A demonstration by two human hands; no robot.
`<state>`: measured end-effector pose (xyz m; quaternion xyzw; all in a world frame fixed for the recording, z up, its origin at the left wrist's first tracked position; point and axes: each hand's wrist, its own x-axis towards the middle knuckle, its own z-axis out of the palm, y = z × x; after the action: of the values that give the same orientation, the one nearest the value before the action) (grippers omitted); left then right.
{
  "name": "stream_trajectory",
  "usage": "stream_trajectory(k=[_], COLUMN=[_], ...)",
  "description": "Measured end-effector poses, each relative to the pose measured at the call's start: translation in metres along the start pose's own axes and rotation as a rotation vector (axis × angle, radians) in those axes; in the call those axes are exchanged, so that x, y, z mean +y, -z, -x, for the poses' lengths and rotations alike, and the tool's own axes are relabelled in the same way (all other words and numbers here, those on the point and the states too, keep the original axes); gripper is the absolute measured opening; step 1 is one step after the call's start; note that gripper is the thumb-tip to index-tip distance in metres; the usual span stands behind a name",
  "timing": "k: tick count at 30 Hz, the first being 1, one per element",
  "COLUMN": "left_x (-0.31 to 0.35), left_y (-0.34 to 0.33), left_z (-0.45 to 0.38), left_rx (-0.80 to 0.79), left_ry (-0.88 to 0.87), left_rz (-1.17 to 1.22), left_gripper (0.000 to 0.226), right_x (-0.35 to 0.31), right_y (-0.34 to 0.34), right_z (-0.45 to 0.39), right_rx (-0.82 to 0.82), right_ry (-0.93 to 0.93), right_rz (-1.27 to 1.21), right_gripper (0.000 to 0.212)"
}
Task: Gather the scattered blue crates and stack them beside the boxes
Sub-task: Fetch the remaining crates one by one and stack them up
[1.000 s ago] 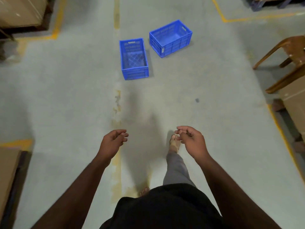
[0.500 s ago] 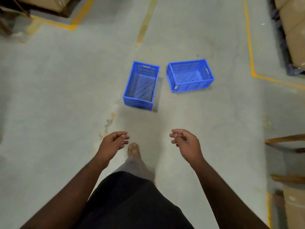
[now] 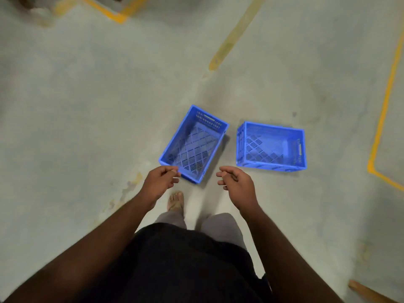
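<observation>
Two blue crates — the left crate (image 3: 193, 143) angled, the right crate (image 3: 271, 147) just beside it — sit empty on the concrete floor (image 3: 87, 106) as a person's left hand (image 3: 160, 182) and right hand (image 3: 237, 182) hover near them, fingers loosely curled, grasping nothing.

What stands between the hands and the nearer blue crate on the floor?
Nothing visible. The left hand and right hand hang empty just short of the nearer blue crate, with only bare floor between. The second crate sits apart, to its right.
</observation>
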<state>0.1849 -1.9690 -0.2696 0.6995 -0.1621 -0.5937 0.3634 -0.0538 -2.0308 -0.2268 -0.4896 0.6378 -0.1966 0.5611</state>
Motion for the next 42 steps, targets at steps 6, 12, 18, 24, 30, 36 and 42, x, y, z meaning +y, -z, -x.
stream_trajectory(k=[6,12,18,24,30,36,42], left_x=[0.037,0.017,-0.095,-0.279,-0.297,-0.271,-0.198], left_y=[-0.052,-0.110,-0.145,-0.128,-0.123,-0.107,-0.072], left_z=[-0.089,-0.230,-0.409,-0.532,-0.510,-0.421,-0.269], left_rx=[0.121,0.598,0.818,0.943,0.987,1.027,1.118], left_ry=[0.115,0.300,0.513,0.764,0.830,0.784,0.632], left_rz=[0.047,0.430,0.396,0.411,0.321,0.391,0.416], left_gripper=[0.016,0.016,0.007,0.078,0.019,0.039,0.019], right_x=[-0.028,0.013,0.118,0.212,0.221,0.180,0.083], right_y=[0.034,0.010,-0.035,-0.082,-0.094,-0.077,-0.037], right_z=[-0.165,-0.394,-0.628,-0.740,-0.761,-0.694,-0.555], right_rx=[-0.120,-0.320,-0.345,-0.282,-0.091,-0.129,-0.140], right_ry=[-0.049,0.002,0.101,0.191,0.264,0.317,0.419], right_rz=[0.099,0.453,0.779,0.987,1.065,1.043,0.919], right_gripper=[0.017,0.022,0.038,0.057,0.033,0.029,0.042])
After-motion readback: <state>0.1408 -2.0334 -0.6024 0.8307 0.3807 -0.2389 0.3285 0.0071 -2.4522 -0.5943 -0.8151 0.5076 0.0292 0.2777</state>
